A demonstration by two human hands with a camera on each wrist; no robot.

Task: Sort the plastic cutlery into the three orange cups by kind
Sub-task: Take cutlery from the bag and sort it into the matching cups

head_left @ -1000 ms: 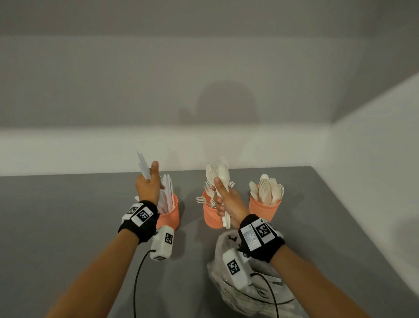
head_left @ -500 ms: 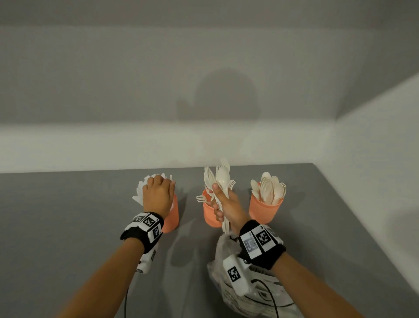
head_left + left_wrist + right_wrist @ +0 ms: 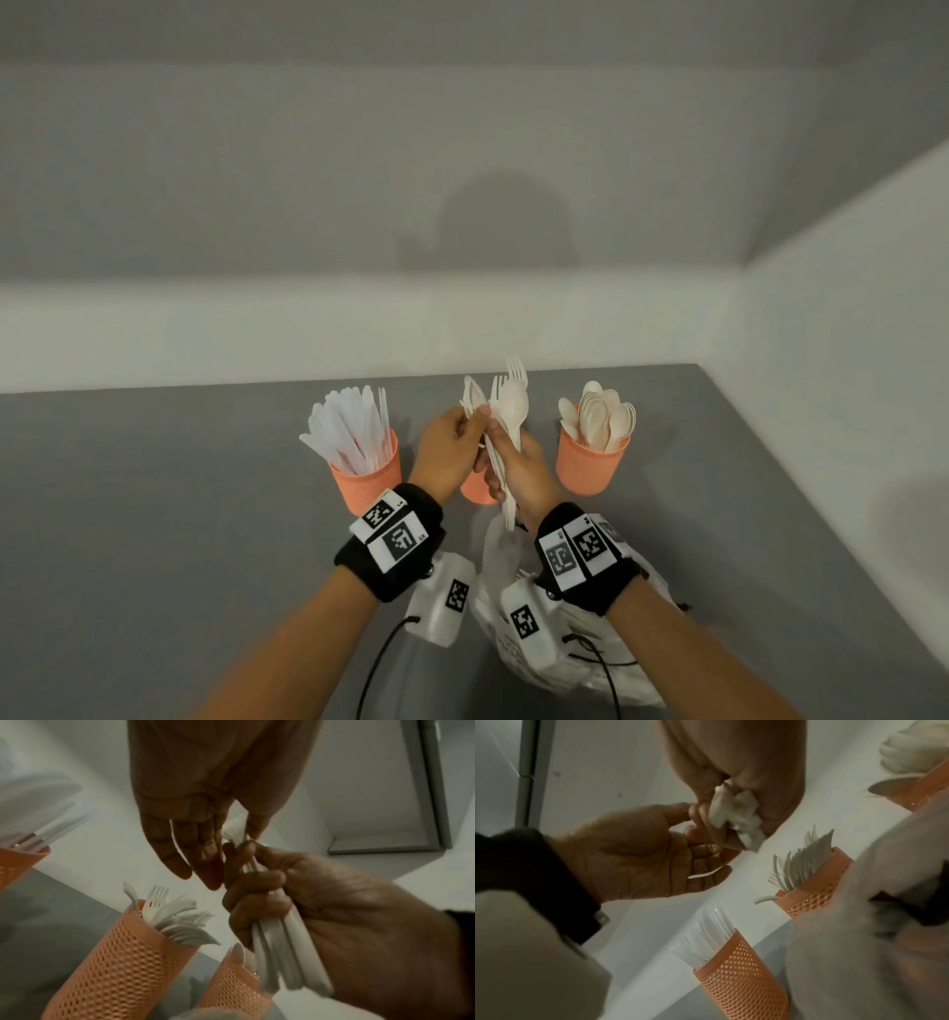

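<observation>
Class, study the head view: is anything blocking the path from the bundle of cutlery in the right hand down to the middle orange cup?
Yes. The left hand pinches a piece of the bundle right above the middle cup, and both hands hide most of it. The right hand grips the handles.

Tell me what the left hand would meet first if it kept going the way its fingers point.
The left hand already reaches the mixed cutlery bundle in the right hand; it would run into that bundle first.

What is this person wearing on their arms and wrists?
Bare forearms, no sleeves. Each wrist has a black wristband: left wristband, right wristband, both with white tags printed with black square codes. A white camera box with a black cable hangs under each.
</observation>
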